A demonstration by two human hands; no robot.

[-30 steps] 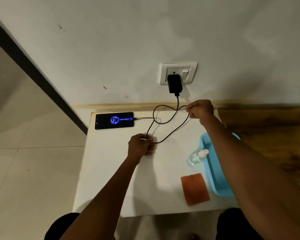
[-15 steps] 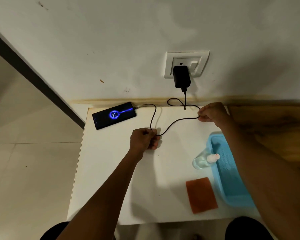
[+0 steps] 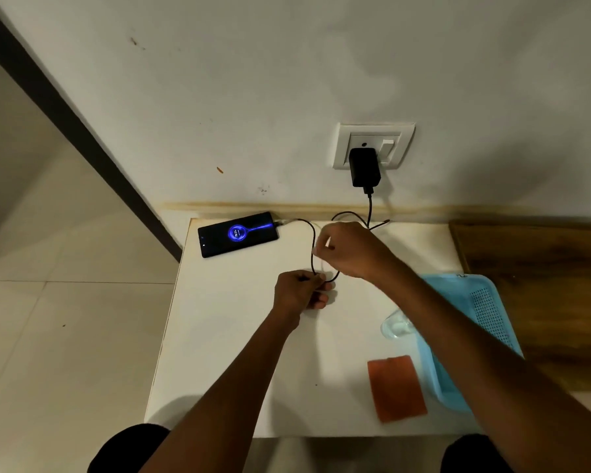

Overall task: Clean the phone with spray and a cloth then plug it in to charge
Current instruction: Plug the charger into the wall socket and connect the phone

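The black phone (image 3: 238, 234) lies at the white table's far left corner, its screen lit with a blue charging ring. A black cable (image 3: 312, 247) runs from its right end in loops to the black charger (image 3: 364, 167) plugged into the wall socket (image 3: 374, 145). My left hand (image 3: 301, 291) pinches a loop of the cable near the table's middle. My right hand (image 3: 350, 249) holds the cable just above it, fingers closed on the cord. A folded orange cloth (image 3: 396, 387) lies near the front right. The clear spray bottle (image 3: 394, 327) is partly hidden behind my right forearm.
A light blue plastic basket (image 3: 475, 308) sits at the white table's (image 3: 239, 353) right edge. A wooden surface (image 3: 543, 278) adjoins on the right. Tiled floor (image 3: 65, 336) lies to the left, with a dark door frame along the wall.
My right hand moved left along the cable, from near the charger's cord to just above my left hand. The loops gathered closer together. The phone stayed in place.
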